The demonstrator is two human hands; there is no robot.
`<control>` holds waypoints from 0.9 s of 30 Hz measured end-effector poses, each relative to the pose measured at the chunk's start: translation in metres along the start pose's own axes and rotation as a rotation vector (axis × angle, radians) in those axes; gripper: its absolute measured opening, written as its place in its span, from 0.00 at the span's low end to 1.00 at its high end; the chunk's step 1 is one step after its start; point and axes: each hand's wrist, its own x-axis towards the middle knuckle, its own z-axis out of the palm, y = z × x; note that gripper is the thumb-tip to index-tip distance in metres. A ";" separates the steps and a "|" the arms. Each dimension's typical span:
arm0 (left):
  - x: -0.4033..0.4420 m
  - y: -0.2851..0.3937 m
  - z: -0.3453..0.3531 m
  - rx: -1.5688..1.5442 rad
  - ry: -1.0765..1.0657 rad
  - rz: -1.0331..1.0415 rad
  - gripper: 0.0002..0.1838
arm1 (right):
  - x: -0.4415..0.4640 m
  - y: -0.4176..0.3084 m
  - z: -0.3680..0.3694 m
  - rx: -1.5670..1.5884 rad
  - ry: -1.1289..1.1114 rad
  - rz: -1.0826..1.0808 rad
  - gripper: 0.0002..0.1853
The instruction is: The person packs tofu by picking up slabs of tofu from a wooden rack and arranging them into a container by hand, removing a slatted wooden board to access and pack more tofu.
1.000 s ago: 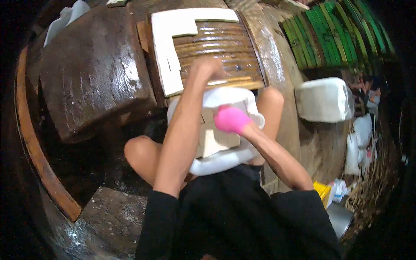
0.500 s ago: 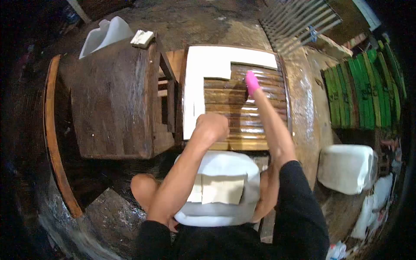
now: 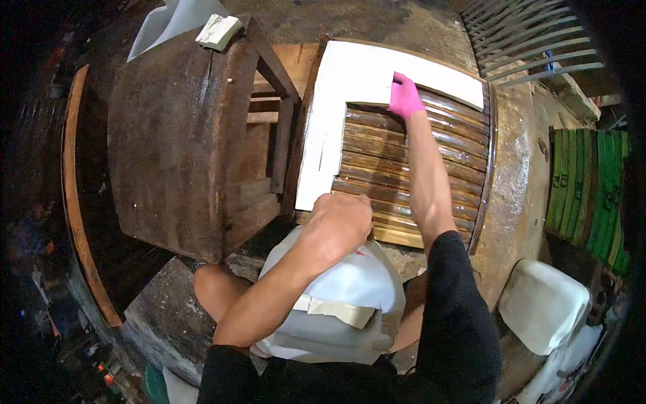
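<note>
While a curved strip of reddish-brown wood point(image 3: 79, 209) borders the scene at far left, a bulky dark wooden stand point(image 3: 161, 141) rises beside it, its top scuffed and glossy in places. A white plastic vessel point(image 3: 176, 25) sits just past the stand's far edge, and a small off-white chunk point(image 3: 219, 32) rests on its far right corner. To the right, the seated worker's bare left hand point(image 3: 338, 225) curls into a loose fist at the near edge of a slatted wooden tray point(image 3: 431, 161), above a white container point(image 3: 353, 279) cradled between the legs; whether its hidden fingers pinch anything, one cannot tell. Pale blocks point(image 3: 342, 312) lie inside the container, partly covered by its far side. White pieces point(image 3: 324, 131) form a band down the tray's left side and along its far side, leaving wet brown slats exposed. Across those slats reaches the right hand point(image 3: 406, 97), covered in bright pink, its fingers bent at the inner edge of the far white band; what they grip, if anything, is not clear. A metal grille point(image 3: 538, 44) slants beyond the tray's far right corner, a whitish jug point(image 3: 544, 306) lies nearer on the right, and green slatted panels point(image 3: 585, 192) stand at far right.
</note>
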 end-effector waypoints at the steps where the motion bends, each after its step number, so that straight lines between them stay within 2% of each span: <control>1: 0.001 -0.003 0.003 0.007 0.013 -0.004 0.16 | 0.007 0.009 0.005 0.060 -0.021 -0.089 0.31; 3: 0.000 -0.004 0.001 0.020 0.011 -0.031 0.16 | 0.003 0.037 0.019 0.135 -0.066 -0.274 0.33; 6: 0.004 -0.005 -0.007 0.035 -0.021 -0.076 0.16 | -0.016 0.050 0.014 0.256 -0.044 -0.318 0.34; 7: 0.008 -0.009 -0.005 0.041 -0.030 -0.083 0.16 | -0.019 0.048 0.006 0.204 -0.044 -0.360 0.39; 8: 0.009 -0.013 0.000 0.037 -0.051 -0.097 0.16 | -0.027 0.046 -0.008 0.139 -0.039 -0.393 0.38; 11: 0.010 -0.016 -0.005 0.074 -0.137 -0.049 0.16 | -0.110 0.035 0.009 -0.223 0.210 -0.459 0.38; 13: 0.008 -0.015 -0.008 0.148 -0.129 -0.023 0.17 | -0.179 0.033 0.030 -0.368 0.290 -0.476 0.37; 14: 0.007 -0.012 -0.008 0.186 -0.117 -0.041 0.18 | -0.220 0.035 0.056 -0.357 0.317 -0.558 0.36; 16: 0.008 -0.005 -0.012 0.198 -0.170 -0.064 0.19 | -0.296 0.062 0.105 -0.282 0.337 -0.525 0.34; 18: 0.015 -0.013 -0.006 0.197 -0.140 -0.007 0.23 | -0.355 0.090 0.126 -0.257 0.471 -0.542 0.35; 19: 0.011 -0.008 -0.008 0.204 -0.150 -0.011 0.23 | -0.381 0.103 0.120 -0.265 0.413 -0.482 0.36; 20: 0.009 -0.003 -0.014 0.216 -0.151 -0.014 0.24 | -0.401 0.112 0.111 -0.141 0.242 -0.443 0.37; 23: 0.011 -0.011 -0.015 0.173 -0.093 0.087 0.25 | -0.435 0.151 0.126 0.007 0.227 -0.231 0.35; 26: 0.017 -0.015 -0.015 0.157 -0.074 0.142 0.26 | -0.445 0.172 0.160 -0.114 0.034 0.047 0.31; 27: 0.027 -0.023 -0.004 0.116 -0.038 0.221 0.25 | -0.444 0.181 0.168 -0.164 0.138 0.137 0.29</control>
